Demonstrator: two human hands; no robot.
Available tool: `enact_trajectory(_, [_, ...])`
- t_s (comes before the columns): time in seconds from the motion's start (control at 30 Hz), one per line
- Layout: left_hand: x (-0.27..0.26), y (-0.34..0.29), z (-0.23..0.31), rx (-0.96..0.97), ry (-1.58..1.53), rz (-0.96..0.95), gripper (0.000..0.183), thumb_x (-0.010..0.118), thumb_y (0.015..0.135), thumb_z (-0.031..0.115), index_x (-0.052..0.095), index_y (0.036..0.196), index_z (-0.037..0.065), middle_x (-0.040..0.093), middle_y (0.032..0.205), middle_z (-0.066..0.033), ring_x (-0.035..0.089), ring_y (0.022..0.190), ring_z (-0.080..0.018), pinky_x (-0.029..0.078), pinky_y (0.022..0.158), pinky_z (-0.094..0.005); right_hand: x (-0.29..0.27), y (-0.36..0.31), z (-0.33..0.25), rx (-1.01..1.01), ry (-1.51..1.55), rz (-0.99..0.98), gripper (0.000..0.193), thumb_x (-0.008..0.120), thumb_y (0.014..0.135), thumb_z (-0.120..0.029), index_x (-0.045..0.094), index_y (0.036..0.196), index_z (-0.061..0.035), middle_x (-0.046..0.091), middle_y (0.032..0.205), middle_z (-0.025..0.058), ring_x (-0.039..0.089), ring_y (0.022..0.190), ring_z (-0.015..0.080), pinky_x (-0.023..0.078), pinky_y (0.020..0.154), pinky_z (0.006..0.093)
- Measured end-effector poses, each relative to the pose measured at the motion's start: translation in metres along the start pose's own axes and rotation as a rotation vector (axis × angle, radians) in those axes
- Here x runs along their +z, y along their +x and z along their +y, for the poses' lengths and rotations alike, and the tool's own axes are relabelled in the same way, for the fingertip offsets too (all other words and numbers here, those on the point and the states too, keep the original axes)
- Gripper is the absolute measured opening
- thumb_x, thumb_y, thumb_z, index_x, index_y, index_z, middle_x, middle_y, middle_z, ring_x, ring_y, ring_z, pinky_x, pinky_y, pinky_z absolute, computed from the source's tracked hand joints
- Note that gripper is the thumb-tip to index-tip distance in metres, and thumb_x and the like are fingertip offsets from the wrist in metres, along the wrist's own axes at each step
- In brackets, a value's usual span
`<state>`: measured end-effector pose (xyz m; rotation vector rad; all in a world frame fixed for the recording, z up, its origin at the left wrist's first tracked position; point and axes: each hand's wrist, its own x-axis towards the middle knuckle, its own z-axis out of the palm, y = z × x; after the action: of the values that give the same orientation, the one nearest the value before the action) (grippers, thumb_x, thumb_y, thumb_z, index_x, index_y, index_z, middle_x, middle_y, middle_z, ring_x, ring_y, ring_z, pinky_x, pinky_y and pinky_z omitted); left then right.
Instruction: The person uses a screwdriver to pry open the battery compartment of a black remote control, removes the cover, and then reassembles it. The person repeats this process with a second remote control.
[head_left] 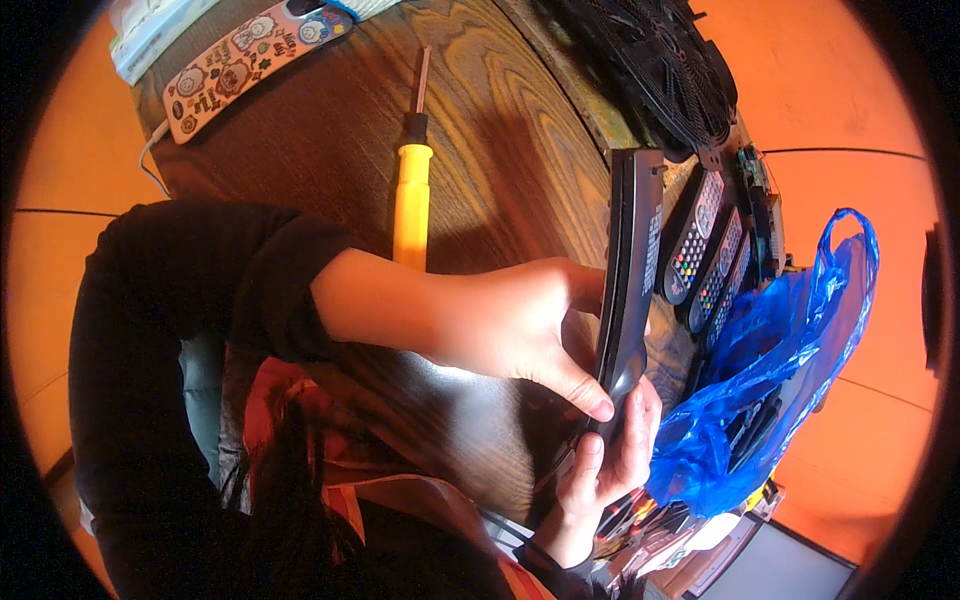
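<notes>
Wears black sleeves (200, 250) and holds a long black device (622, 300) between both hands, standing it on a narrow side over the right part of a dark wooden table (510, 210). Clamps it with the left hand (515, 325), pressing the thumb against the left face toward the lower end and bending the other fingers round behind. Grips the lower end with the right hand (620, 455), closing thumb and forefinger about it. Cannot tell whether that end touches the wood

Has open room to the left of the device, over bare grain as far as a yellow screwdriver (411, 205) with its tip pointing away. Has far less room to the right: finds three remote controls (695, 240) just beside the device and a crumpled blue plastic bag (760, 360) near the right hand. Farther off, meets a pink sticker-covered strip (250, 65) at the far left edge and a black grille-like part (665, 75) at the far right

Loses most of the left fingers behind the device and the handle's end behind the left forearm (385, 300). Sees the grille-like part cut off at the top. Cannot make out the dark things (760, 425) inside the bag
</notes>
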<state>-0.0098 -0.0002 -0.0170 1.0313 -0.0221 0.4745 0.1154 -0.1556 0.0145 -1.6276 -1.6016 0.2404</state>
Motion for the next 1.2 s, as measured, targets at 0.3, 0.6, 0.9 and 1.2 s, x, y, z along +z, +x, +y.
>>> enact_trajectory(0.3, [-0.005, 0.001, 0.033, -0.238, -0.156, 0.263, 0.038, 0.067, 0.075, 0.009, 0.050, 0.108, 0.003, 0.059, 0.102, -0.0080, 0.058, 0.093, -0.0181, 0.050, 0.078, -0.0313, 0.011, 0.001, 0.009, 0.018, 0.260, 0.204, 0.074, 0.072, 0.072, -0.023, 0.033, 0.132, -0.0023, 0.039, 0.127, 0.0284, 0.039, 0.119, 0.0392, 0.031, 0.099, 0.0472])
enact_trajectory(0.6, [0.005, 0.000, 0.036, -0.282, 0.009, 0.389, 0.043, 0.058, 0.082, 0.018, 0.044, 0.119, 0.001, 0.056, 0.111, -0.0102, 0.056, 0.100, -0.0208, 0.046, 0.088, -0.0358, 0.014, 0.012, 0.012, 0.126, 0.099, 0.192, 0.062, 0.075, 0.065, -0.007, 0.047, 0.120, 0.0053, 0.052, 0.117, 0.0233, 0.052, 0.109, 0.0308, 0.041, 0.092, 0.0354])
enact_trajectory(0.9, [0.004, -0.002, 0.031, -0.359, -0.046, 0.424, 0.043, 0.057, 0.085, 0.019, 0.042, 0.120, -0.001, 0.053, 0.115, -0.0120, 0.053, 0.107, -0.0210, 0.043, 0.093, -0.0358, 0.012, 0.020, 0.015, 0.030, 0.068, 0.173, 0.043, 0.072, 0.066, -0.003, 0.059, 0.106, 0.0026, 0.059, 0.107, 0.0212, 0.058, 0.101, 0.0295, 0.046, 0.085, 0.0338])
enact_trajectory(1.2, [0.003, -0.003, 0.027, -0.359, -0.041, 0.438, 0.045, 0.056, 0.086, 0.021, 0.040, 0.121, -0.002, 0.052, 0.117, -0.0139, 0.052, 0.109, -0.0226, 0.042, 0.094, -0.0354, 0.010, 0.021, 0.014, 0.037, 0.121, 0.163, 0.035, 0.071, 0.067, -0.002, 0.062, 0.100, 0.0011, 0.061, 0.103, 0.0188, 0.060, 0.094, 0.0273, 0.048, 0.079, 0.0313])
